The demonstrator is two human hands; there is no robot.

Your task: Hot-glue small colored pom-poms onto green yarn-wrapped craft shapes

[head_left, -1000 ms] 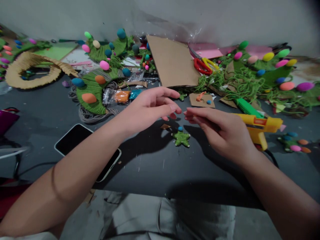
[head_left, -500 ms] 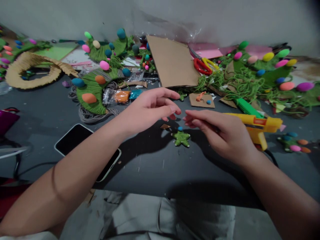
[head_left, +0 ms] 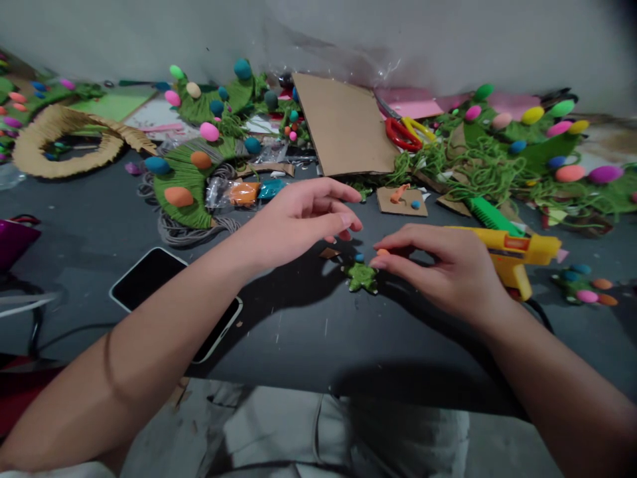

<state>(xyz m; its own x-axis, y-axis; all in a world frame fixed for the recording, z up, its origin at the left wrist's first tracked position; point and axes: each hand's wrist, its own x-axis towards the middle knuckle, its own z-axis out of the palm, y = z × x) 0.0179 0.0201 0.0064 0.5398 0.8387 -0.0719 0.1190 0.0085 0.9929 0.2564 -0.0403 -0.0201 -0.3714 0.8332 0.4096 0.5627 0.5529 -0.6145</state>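
Note:
A small green yarn-wrapped star lies on the dark table, with a blue ball at its top point. At the star's upper right, my right hand pinches a small orange ball between thumb and fingertips. My left hand hovers above and left of the star, its fingers loosely curved and apart, holding nothing. Beyond the hands, a small cardboard piece carries a bit of orange clay and another blue ball.
A yellow glue gun lies behind my right hand. A phone rests under my left forearm. Farther back are a cardboard sheet, red-handled scissors, green yarn and a straw-coloured ring. A decorated star sits right.
My right hand has come slightly down beside the star, and the orange ball now shows between its fingertips. The left hand has barely shifted.

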